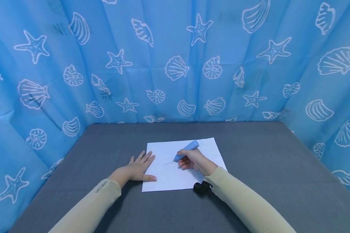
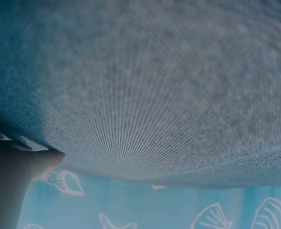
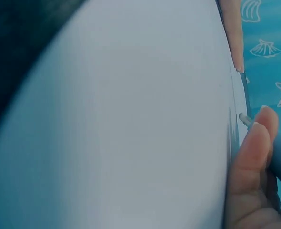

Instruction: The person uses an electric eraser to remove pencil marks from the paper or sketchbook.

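A white sheet of paper [image 1: 163, 181] lies on the grey cloth. My left hand [image 1: 137, 168] rests over its left edge with fingers spread, the thumb and fingertips on the sheet. My right hand [image 1: 193, 159] grips a thick blue pen [image 1: 189, 147], its barrel slanting up to the right. The narrow pen tip [image 3: 243, 118] pokes out past the thumb and finger in the right wrist view. In the head view the tip points down at the paper, where a faint thin streak runs left from it. The left wrist view shows only part of the left hand [image 2: 16, 176].
Grey cloth [image 1: 265, 168] covers the table around the sheet. A blue curtain [image 1: 160, 74] with white shells and starfish hangs behind it and at both sides. A small black device [image 1: 202, 188] sits at the right wrist, near the paper's lower edge.
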The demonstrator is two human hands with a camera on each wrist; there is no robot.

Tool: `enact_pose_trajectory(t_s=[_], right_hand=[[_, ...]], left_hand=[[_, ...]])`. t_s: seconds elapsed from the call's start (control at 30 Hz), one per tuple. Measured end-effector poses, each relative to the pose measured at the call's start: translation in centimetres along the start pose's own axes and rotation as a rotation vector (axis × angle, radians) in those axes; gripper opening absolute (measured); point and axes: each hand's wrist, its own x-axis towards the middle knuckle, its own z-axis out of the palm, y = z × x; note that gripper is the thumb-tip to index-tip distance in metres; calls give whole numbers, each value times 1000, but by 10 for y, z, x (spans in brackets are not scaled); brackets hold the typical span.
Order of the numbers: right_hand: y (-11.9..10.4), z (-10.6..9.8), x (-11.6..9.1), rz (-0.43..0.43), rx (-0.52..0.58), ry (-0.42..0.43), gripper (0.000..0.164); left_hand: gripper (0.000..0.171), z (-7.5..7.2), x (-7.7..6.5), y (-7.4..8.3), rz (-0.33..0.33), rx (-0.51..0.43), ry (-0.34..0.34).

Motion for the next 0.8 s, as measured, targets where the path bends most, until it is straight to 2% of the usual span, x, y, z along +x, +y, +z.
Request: enact_pose_trajectory(t_s=[0.2,0.53,0.8], right_hand=[[0,-1,-1,-20,-6,-1,20],[1,3,0,1,-30,65,20],[1,4,1,15,-21,76,20]], left_hand=[[103,0,0,1,2,-2,5],[103,-2,-1,1,10,-4,7],[103,0,1,-1,13,-3,8]])
